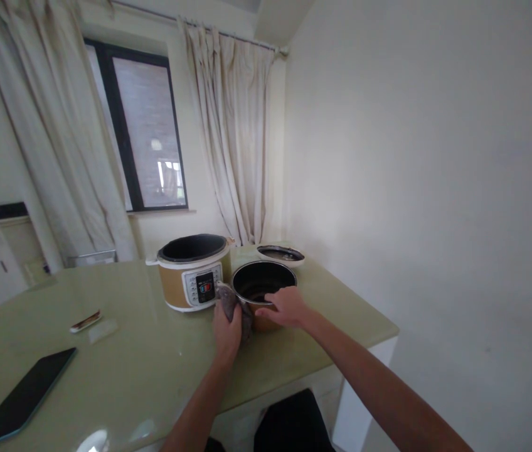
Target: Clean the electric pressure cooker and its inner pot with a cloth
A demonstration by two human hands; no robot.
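Observation:
A dark-lined inner pot (260, 276) with a copper-brown outside stands on the table. My right hand (287, 306) grips its near right rim, fingers over the edge and thumb outside. In my left hand (228, 329) is a bunched grey cloth (227, 300), held against or close to the pot's left side; whether it touches cannot be made out. Just left of the pot is the pressure cooker body (174, 280), gold and white with a button panel facing me. Its top is uncovered and the inside looks dark. Behind the pot lies a round lid (281, 253), underside up.
The pale green glossy table (143, 370) ends at a corner on the right, near a white wall (426, 188). A dark flat tablet-like slab (26, 392) and a small narrow object (86, 321) lie on the left. Curtains (233, 119) hang beyond.

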